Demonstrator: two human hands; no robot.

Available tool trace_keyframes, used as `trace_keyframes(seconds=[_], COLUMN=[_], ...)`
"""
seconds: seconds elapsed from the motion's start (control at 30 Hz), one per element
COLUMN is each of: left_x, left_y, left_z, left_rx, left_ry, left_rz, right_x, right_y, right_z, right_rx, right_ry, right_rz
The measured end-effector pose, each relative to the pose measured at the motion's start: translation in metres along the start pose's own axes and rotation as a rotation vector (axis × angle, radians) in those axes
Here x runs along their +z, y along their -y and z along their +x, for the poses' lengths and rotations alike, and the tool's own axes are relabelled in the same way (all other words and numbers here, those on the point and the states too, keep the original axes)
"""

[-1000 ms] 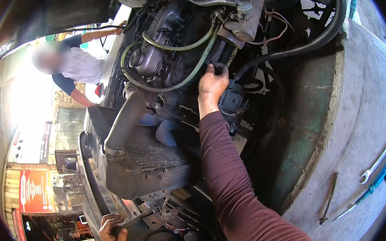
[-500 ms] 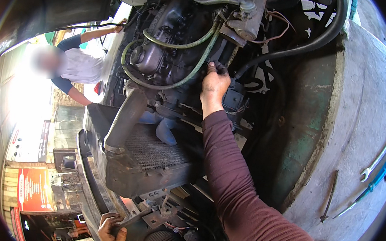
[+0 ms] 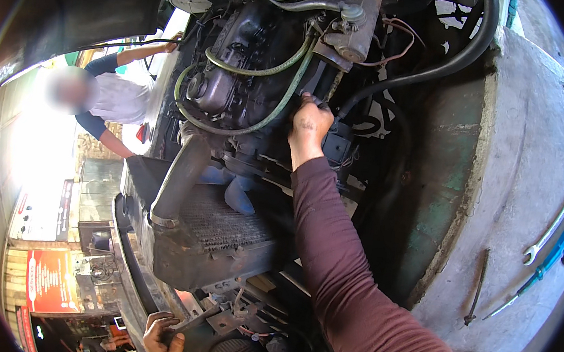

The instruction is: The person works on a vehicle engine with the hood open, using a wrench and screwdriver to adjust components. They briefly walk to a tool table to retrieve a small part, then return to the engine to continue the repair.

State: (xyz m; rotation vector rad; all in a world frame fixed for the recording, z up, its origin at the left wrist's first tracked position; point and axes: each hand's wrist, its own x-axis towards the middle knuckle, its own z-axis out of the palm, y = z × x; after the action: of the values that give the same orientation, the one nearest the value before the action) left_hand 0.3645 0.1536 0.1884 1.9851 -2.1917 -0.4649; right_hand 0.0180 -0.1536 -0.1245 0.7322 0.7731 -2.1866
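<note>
My right hand [image 3: 312, 123] reaches deep into the engine bay, fingers curled and closed beside the engine block [image 3: 227, 71]. What the fingers hold is hidden by the hand; a dark box-shaped part [image 3: 336, 144] lies just beside the wrist. Two clear braided hoses [image 3: 281, 112] loop over the engine to the left of this hand. Below them stand the radiator [image 3: 224, 221], its thick hose [image 3: 181, 174] and a blue fan blade [image 3: 238, 196]. At the lower edge, my left hand [image 3: 163, 341] has its fingers wrapped over the vehicle's metal front edge [image 3: 190, 322].
A wrench [image 3: 549, 233], a blue-handled screwdriver [image 3: 546, 259] and a thin metal rod [image 3: 478, 287] lie on the grey fender [image 3: 531, 164] at right. Another person [image 3: 118, 98] leans on the vehicle's far side. The raised hood [image 3: 82, 4] hangs at upper left.
My right hand has turned slightly at the wrist, staying in the same spot by the engine. The whole view has shifted a little. My left hand keeps its place.
</note>
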Motion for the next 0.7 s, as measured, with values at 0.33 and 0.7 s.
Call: trace_keyframes(seconds=[0.33,0.7], left_x=[-0.002,0.0], left_y=[0.003,0.005], left_z=[-0.001,0.003], left_rx=[-0.085,-0.022], left_ry=[0.031,0.028], left_rz=[-0.03,-0.015], right_x=[0.01,0.005], right_y=[0.003,-0.008], right_z=[0.002,-0.01], right_rx=[-0.091,-0.089], right_ry=[-0.08,-0.134], right_rz=[-0.042,-0.239])
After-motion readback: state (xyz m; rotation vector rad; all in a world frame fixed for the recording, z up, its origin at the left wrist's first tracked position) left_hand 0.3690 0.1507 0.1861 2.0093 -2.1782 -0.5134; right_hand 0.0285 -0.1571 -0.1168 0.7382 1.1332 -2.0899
